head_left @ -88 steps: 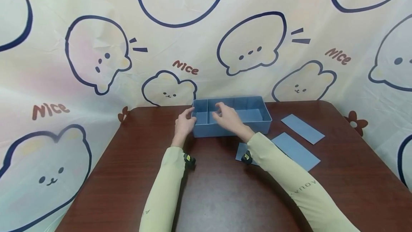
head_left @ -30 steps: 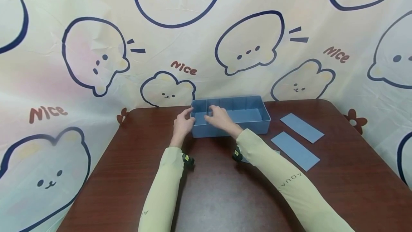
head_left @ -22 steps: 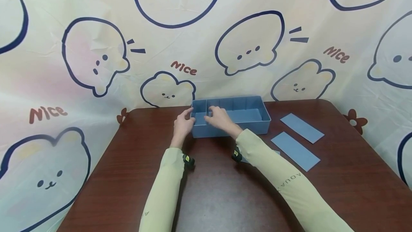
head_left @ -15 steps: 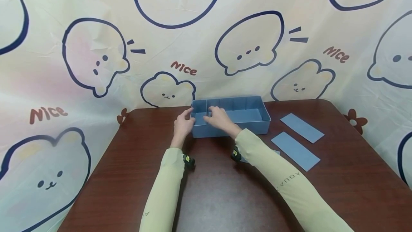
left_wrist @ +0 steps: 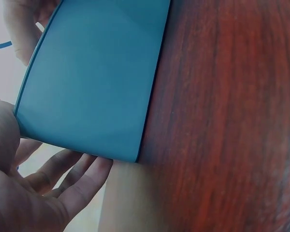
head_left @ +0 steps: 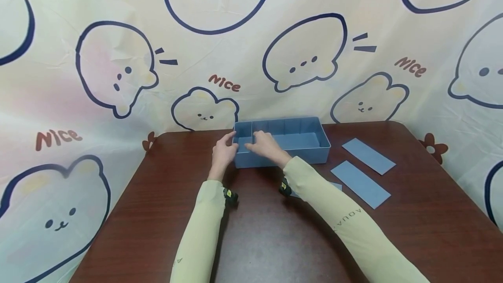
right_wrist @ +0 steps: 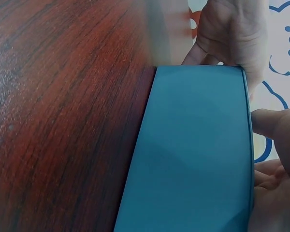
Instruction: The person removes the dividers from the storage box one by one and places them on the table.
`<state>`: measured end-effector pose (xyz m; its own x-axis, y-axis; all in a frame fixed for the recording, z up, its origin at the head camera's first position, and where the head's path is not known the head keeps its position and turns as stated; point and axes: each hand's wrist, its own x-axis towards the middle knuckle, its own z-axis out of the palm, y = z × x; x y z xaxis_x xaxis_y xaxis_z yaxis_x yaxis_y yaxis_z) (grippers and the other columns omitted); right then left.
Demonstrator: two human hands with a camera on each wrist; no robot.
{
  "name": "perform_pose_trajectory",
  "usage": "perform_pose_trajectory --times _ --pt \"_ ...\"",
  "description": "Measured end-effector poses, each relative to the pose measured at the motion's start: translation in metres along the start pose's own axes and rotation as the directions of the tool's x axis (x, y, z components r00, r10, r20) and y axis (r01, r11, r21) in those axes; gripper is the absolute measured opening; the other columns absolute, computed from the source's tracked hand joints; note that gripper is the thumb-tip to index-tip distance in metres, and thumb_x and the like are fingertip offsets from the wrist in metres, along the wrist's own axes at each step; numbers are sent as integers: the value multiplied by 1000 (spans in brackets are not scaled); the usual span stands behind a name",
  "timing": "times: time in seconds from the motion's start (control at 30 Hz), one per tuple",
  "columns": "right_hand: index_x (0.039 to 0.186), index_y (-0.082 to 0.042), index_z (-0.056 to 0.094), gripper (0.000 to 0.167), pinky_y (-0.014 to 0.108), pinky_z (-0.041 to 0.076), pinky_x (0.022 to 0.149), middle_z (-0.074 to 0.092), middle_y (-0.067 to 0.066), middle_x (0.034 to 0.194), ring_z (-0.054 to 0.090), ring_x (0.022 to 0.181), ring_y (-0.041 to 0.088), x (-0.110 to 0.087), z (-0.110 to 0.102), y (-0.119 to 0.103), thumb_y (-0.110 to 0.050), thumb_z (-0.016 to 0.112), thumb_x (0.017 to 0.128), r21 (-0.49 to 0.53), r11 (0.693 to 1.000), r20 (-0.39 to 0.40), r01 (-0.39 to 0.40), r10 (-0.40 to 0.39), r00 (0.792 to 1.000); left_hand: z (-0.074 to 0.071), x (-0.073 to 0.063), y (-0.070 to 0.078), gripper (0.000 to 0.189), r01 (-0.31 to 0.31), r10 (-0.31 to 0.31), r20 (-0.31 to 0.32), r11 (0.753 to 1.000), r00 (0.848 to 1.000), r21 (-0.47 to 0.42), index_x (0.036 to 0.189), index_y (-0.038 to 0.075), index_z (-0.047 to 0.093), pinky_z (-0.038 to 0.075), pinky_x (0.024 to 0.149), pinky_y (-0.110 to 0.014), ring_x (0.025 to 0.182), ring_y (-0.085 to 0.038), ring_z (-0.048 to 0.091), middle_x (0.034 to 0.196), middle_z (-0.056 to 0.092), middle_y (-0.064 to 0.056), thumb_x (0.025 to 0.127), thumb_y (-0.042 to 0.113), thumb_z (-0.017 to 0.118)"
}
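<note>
Near the far edge of the table stands a long blue open-topped box (head_left: 280, 158), with a thin upright divider (head_left: 252, 129) setting off a narrow left compartment. My left hand (head_left: 223, 154) holds the box's left end. Its fingers lie against the outer end wall and the thumb is at the rim, as the left wrist view (left_wrist: 34, 188) shows. Reaching over the front wall, my right hand (head_left: 267, 146) has its thumb left of the divider and its fingers on the right of it, seemingly pinching it. Its fingertips are partly hidden inside the box.
On the brown table (head_left: 188, 152), right of the box, lie two flat blue panels, an upper panel (head_left: 368, 156) and a lower panel (head_left: 360, 184). A third blue piece (head_left: 336, 185) is mostly covered by the right forearm. A cartoon-printed cloth (head_left: 251, 64) hangs behind.
My right hand has shifted left inside the box, from right of the divider to astride it, creeping further left in the last half second. The left hand stays at the box's end.
</note>
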<state>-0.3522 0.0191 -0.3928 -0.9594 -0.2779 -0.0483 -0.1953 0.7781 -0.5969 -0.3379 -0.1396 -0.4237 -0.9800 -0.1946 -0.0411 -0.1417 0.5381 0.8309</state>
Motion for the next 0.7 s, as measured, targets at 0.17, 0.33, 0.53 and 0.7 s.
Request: perform_pose_trajectory --times 0.17,0.33,0.53,0.7 --pt "136 1 54 57 30 45 56 58 6 67 49 47 14 1 2 1 -34 65 92 -3 1000 2 9 -9 1000 0 0 0 50 6 -6 2 1000 1000 -3 144 36 47 42 52 -26 53 -15 48 148 49 -7 97 24 53" --pt "137 1 54 55 31 48 63 59 9 73 52 50 15 0 2 0 -30 64 93 6 1000 12 -8 8 1000 -1 -1 0 49 -7 7 4 1000 1000 -5 144 35 48 43 53 -27 55 -16 49 145 51 -8 97 24 54" --pt "140 0 51 55 29 46 57 53 6 65 45 44 15 -1 1 -1 -25 63 93 37 999 9 -28 27 1000 -1 -2 0 49 -16 16 1 1000 1000 3 144 35 49 43 54 -27 57 -16 50 137 56 -8 96 24 55" --pt "132 0 58 47 30 46 59 55 6 66 51 50 16 -2 1 -1 -25 62 92 28 1000 -13 -14 15 1000 -1 -1 0 49 -9 9 3 1000 1000 -2 144 35 48 43 55 -27 59 -17 52 146 51 -7 97 24 54"
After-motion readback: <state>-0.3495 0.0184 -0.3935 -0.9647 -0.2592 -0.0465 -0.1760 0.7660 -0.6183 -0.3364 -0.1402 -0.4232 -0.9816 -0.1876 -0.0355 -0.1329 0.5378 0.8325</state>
